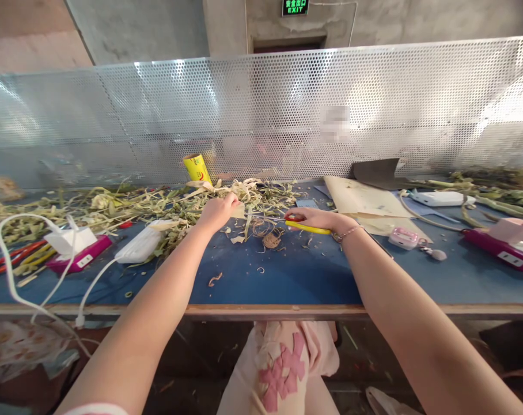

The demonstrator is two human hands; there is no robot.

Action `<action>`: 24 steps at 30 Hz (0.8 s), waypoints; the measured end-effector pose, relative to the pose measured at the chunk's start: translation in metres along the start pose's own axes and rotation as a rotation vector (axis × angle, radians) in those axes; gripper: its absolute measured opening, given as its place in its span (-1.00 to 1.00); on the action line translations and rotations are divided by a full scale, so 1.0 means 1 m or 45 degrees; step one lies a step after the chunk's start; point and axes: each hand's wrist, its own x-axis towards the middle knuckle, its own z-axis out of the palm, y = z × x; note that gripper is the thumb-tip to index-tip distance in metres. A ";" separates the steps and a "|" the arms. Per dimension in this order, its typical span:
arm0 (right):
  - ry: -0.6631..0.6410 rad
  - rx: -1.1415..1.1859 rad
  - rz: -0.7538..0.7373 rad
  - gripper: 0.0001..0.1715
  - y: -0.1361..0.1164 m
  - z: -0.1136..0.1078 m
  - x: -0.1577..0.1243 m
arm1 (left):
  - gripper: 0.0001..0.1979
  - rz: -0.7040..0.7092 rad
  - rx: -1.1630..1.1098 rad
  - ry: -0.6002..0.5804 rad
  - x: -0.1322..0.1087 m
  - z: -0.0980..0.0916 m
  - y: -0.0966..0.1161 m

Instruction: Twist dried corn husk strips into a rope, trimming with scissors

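Note:
My left hand (218, 211) is closed on a pale dried leaf strip (239, 210) at the edge of a heap of dried leaves (158, 203) on the blue table (296, 276). My right hand (315, 219) is closed round the handles of yellow and red scissors (307, 227), whose blades point left toward the strip. Small curled cuttings (270, 237) lie just below both hands. A thin bracelet circles my right wrist.
A perforated metal screen (287, 109) backs the table, with a yellow tube (196, 168) against it. At left lie white chargers (138, 246), cables and a pink device (80, 258). At right are brown paper sheets (365, 202), a pink case (403, 237) and more stalks (495, 193).

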 end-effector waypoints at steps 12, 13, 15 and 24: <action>-0.011 0.067 0.054 -0.50 -0.006 0.001 0.000 | -0.69 0.092 -0.032 0.050 0.001 0.009 0.000; -0.008 0.064 0.052 -0.50 -0.007 0.001 0.000 | -0.69 0.094 -0.031 0.055 0.001 0.009 0.001; -0.008 0.071 0.045 -0.51 -0.007 0.001 0.000 | -0.68 0.106 -0.028 0.075 0.000 0.008 0.003; -0.041 0.115 0.003 -0.49 -0.002 0.001 0.002 | -0.71 0.154 -0.037 0.149 0.001 0.014 0.003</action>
